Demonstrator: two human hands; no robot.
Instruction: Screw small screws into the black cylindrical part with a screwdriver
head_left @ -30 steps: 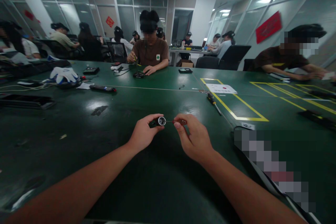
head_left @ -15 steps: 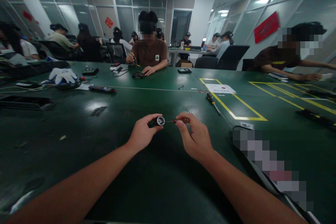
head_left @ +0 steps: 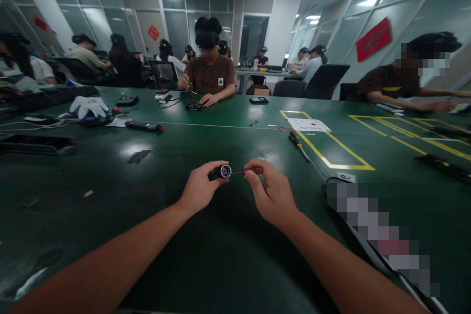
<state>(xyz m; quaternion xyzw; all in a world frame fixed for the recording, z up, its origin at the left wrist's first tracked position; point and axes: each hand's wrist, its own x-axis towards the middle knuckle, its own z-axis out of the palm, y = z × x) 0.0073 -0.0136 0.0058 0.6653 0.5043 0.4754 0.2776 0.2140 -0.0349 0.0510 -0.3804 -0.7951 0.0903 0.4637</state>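
My left hand (head_left: 200, 187) is closed on a small round part (head_left: 225, 171), dark outside with a silvery ring-shaped face; its exact kind I cannot make out. Its open face is turned toward me. Between thumb and fingers of my right hand (head_left: 270, 189) is a small screwdriver (head_left: 253, 170) with a red handle. The thin shaft points left, and its tip reaches the right rim of the round part. Both hands are held above the green table (head_left: 165, 255).
Beyond my hands lie a yellow-and-black screwdriver (head_left: 295, 138), a white paper (head_left: 309, 124) and a dark cylindrical tool (head_left: 143, 126). White gloves (head_left: 89, 107) lie at the left, a black tray (head_left: 39, 144) nearer. A co-worker (head_left: 209, 73) sits opposite. Yellow tape (head_left: 349, 166) marks the table.
My right hand and the screwdriver have shifted very slightly left, toward the round part. My left hand stays almost in place.
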